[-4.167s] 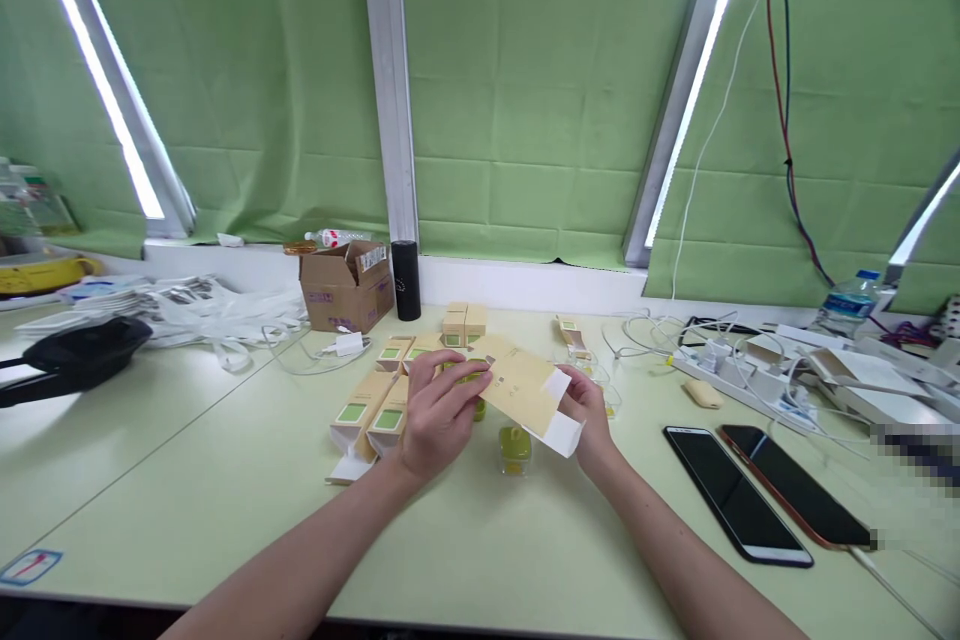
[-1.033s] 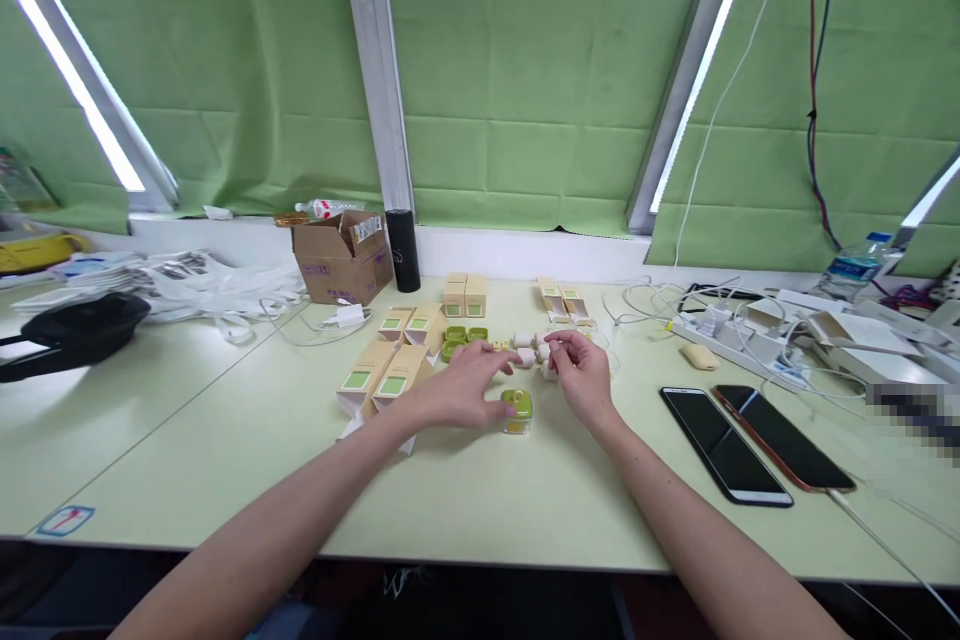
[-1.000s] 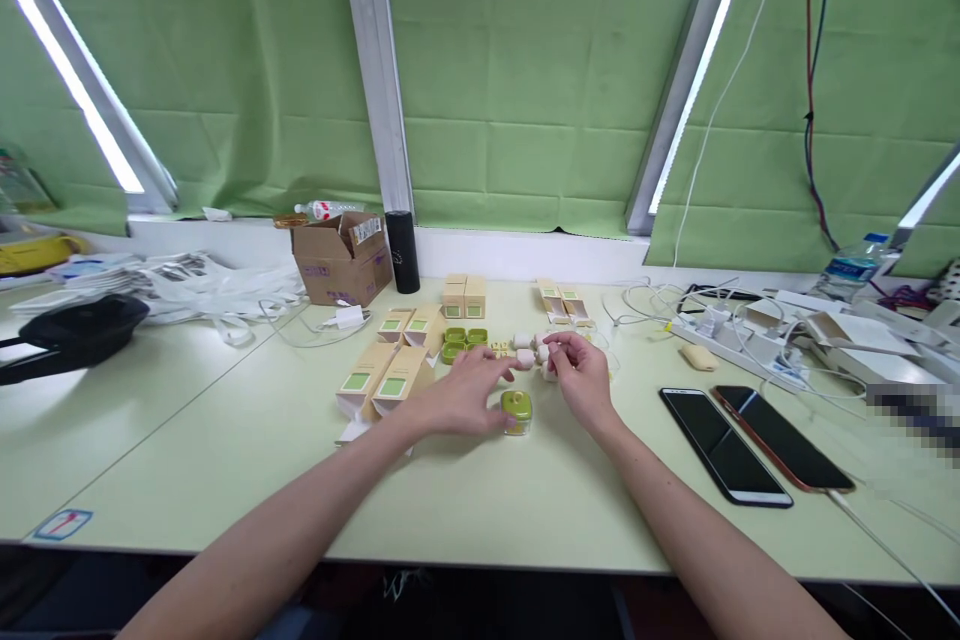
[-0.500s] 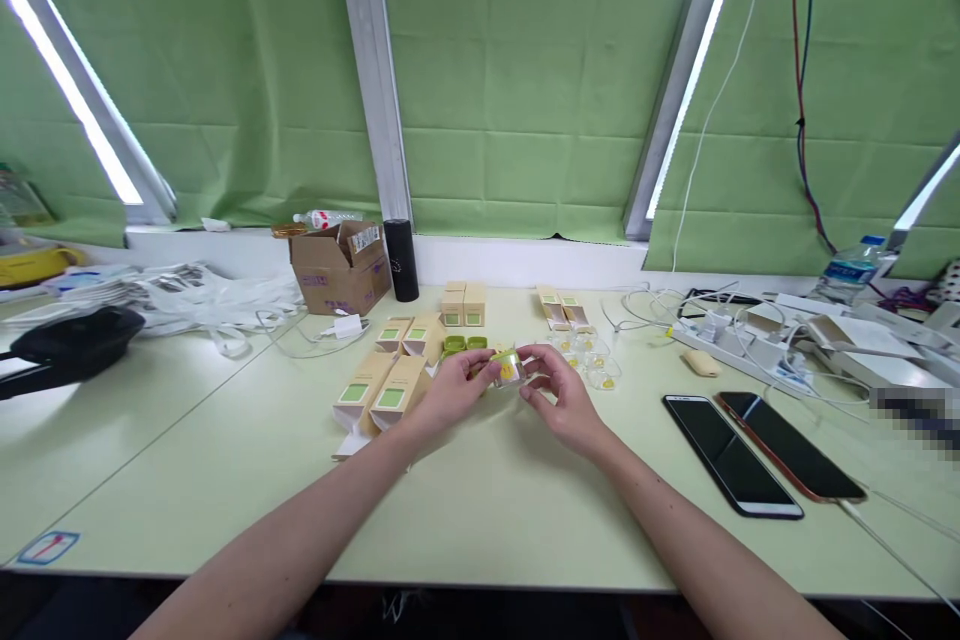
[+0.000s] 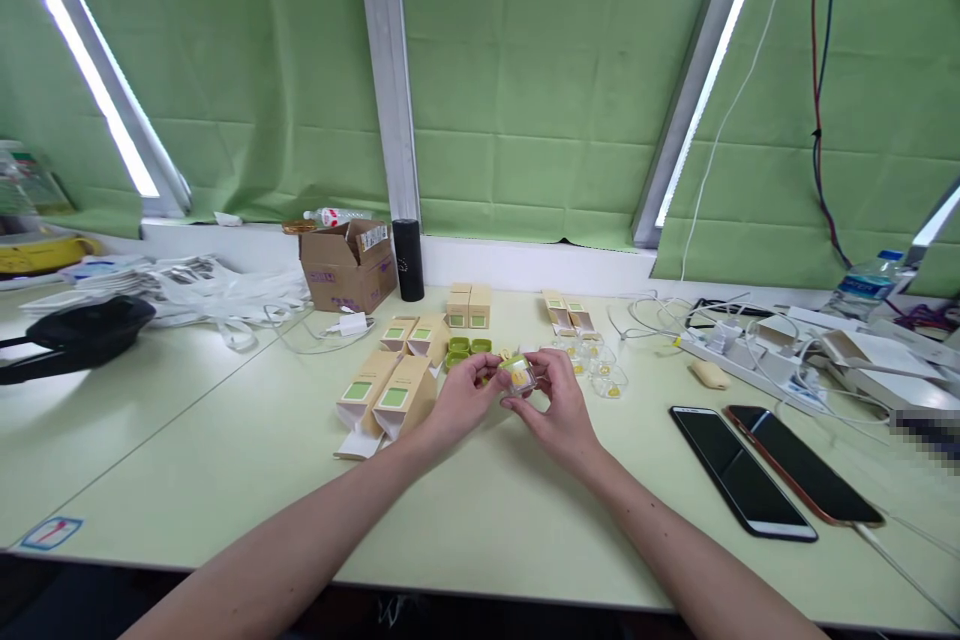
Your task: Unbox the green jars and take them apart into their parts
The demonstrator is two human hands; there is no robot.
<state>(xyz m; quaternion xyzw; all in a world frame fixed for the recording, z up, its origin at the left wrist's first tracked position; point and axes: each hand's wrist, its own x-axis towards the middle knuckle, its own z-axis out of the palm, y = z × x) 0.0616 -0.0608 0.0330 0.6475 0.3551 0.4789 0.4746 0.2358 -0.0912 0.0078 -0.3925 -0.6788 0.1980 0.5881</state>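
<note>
Between both hands, above the table, is a small clear box (image 5: 519,376) with a green edge and something yellow in it. My left hand (image 5: 469,398) pinches its left side, and the fingers of my right hand (image 5: 559,405) close on its right side. Just behind the left hand sit small green lids or trays (image 5: 459,350), partly covered by the fingers. Clear plastic pieces with yellow marks (image 5: 607,380) lie behind and right of the right hand. To the left stand open beige cartons (image 5: 403,394) with green labels, flaps toward me.
More beige cartons (image 5: 469,306) stand farther back, beside a brown cardboard box (image 5: 346,270) and a black cylinder (image 5: 408,260). Two phones (image 5: 742,470) lie at right, near a cabled power strip (image 5: 750,370). A black case (image 5: 90,335) is at far left.
My right hand has closed in on the clear box and now grips its right side. The box has tilted a little. The whole view has shifted slightly.
</note>
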